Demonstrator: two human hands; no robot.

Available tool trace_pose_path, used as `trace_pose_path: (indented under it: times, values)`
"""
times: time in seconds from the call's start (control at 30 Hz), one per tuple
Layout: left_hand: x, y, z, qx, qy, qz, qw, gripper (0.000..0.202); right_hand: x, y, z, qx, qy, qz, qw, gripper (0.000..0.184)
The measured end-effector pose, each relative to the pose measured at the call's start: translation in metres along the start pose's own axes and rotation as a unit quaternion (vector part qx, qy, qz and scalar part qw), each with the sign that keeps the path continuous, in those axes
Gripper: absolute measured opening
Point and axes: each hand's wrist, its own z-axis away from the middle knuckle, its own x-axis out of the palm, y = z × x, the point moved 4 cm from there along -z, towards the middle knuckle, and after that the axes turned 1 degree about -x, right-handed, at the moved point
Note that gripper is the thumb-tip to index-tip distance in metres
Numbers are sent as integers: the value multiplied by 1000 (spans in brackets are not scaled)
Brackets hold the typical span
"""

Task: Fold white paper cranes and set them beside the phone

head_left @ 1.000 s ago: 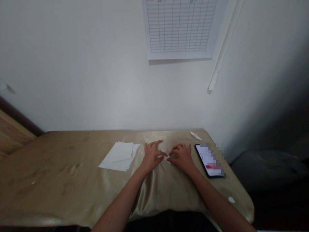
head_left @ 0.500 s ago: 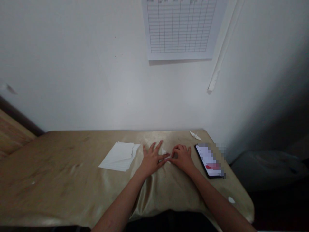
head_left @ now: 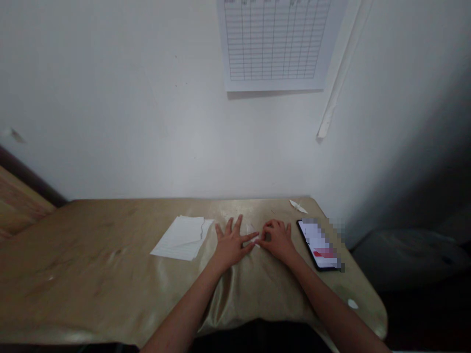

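Note:
A small folded piece of white paper (head_left: 254, 239) lies on the table between my hands, mostly covered by fingers. My left hand (head_left: 231, 242) is spread out, its index finger and thumb reaching onto the paper from the left. From the other side, my right hand (head_left: 278, 240) has its thumb and index finger closed together at the paper's right edge, the other fingers curled. How the paper is folded under the fingertips is hidden.
A stack of white paper sheets (head_left: 180, 240) lies left of my hands. To the right is a phone (head_left: 318, 245) with a lit screen. A small folded paper shape (head_left: 298, 206) lies near the back edge, and a white scrap (head_left: 353, 304) at front right. Behind rises the wall (head_left: 147, 122).
My left hand has shifted slightly left, its outer fingers moving left too. The right hand stays almost where it was at the paper.

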Motion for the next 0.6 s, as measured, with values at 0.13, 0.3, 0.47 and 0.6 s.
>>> trace_pose_path:
  times: [0.13, 0.3, 0.47, 0.6]
  values:
    - [0, -1, -3, -19, 0, -16, 1000, 48, 3, 2, -1, 5, 0, 8, 1000, 22]
    - [1, -3, -4, -29, -10, -23, 999, 52, 4, 4, -1, 1, 4, 1, 1000, 22]
    - [3, -4, -4, -41, -13, -17, 999, 56, 4, 5, -1, 3, 2, 1, 1000, 23]
    - [4, -5, -5, -46, -15, -15, 999, 57, 6, 6, -2, 3, 0, 1, 1000, 23]
